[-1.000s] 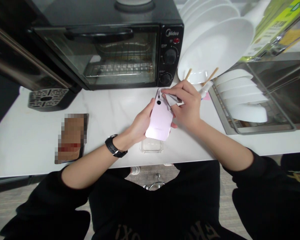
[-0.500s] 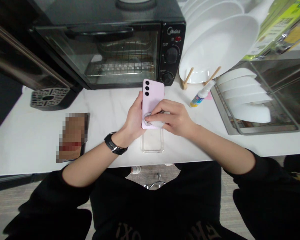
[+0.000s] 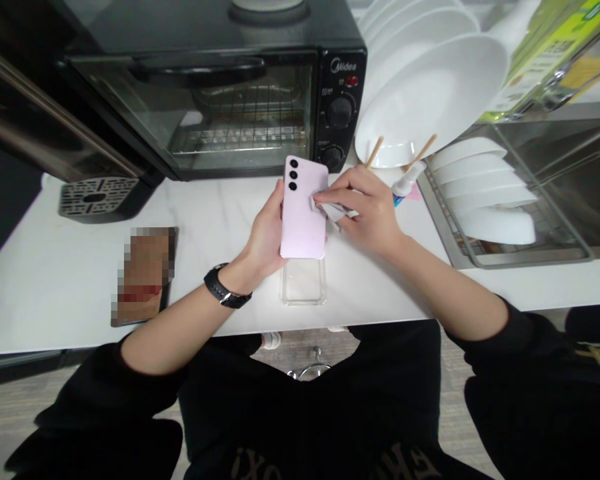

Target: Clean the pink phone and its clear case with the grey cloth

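Note:
My left hand grips a pale pink phone by its left edge, back side up with three camera lenses at the top. My right hand pinches a small white wipe and presses it against the phone's right edge. Under the phone, a clear phone case lies flat on the white counter. A black watch sits on my left wrist.
A black toaster oven stands at the back. White plates lean in a rack, with bowls in a metal drainer to the right. A small spray bottle stands behind my right hand. A blurred dark rectangle lies left.
My right hand moved with the wipe from the phone's lower back up to its right edge. Earlier, the phone was tilted and has since been turned straight.

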`<state>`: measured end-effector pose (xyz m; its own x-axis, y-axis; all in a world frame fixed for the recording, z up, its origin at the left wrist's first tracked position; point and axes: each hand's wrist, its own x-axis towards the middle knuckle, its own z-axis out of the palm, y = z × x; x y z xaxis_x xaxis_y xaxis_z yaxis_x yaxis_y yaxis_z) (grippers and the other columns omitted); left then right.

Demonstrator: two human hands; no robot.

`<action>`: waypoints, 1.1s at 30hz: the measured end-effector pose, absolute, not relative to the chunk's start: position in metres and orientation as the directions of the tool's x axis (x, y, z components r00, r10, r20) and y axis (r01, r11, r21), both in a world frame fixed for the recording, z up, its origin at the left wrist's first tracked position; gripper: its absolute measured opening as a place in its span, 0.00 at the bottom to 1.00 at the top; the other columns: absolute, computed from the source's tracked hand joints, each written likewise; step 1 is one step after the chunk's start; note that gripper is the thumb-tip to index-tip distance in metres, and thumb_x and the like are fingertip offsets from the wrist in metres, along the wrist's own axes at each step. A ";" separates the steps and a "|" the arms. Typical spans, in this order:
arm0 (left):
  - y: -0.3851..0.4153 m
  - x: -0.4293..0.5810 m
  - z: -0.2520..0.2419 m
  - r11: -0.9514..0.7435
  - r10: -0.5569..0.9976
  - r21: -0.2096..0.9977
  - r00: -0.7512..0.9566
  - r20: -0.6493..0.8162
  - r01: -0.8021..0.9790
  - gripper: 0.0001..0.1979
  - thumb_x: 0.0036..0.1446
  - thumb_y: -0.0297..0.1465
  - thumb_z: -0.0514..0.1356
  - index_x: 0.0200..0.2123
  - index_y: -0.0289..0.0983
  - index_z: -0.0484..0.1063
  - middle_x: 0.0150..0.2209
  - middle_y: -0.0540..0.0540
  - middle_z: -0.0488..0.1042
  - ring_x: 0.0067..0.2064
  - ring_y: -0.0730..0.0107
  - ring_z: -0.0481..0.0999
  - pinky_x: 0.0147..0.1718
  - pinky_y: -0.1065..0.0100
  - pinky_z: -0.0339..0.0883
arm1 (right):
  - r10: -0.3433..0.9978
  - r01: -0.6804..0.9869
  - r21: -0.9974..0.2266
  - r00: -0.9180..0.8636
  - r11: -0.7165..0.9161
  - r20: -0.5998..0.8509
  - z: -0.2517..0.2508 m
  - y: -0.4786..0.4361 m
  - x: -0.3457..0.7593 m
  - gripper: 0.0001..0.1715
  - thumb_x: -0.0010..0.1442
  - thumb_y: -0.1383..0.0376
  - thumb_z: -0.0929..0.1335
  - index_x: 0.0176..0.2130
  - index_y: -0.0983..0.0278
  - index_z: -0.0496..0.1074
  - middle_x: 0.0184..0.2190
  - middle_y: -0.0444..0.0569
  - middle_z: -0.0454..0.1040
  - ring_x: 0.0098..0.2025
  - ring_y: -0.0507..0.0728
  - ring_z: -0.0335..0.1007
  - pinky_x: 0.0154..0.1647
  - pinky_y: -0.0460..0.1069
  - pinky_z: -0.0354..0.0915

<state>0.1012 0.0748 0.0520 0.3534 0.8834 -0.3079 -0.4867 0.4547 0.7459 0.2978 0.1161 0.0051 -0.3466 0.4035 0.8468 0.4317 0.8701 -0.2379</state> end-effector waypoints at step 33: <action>0.082 0.099 0.047 0.391 0.919 0.741 0.272 -0.285 -0.545 0.34 0.80 0.48 0.39 0.57 0.36 0.80 0.43 0.38 0.86 0.53 0.51 0.83 0.46 0.60 0.80 | 0.269 0.218 -0.179 -0.516 0.959 0.814 0.002 0.088 0.268 0.17 0.71 0.75 0.66 0.50 0.56 0.79 0.40 0.44 0.78 0.41 0.53 0.75 0.42 0.50 0.71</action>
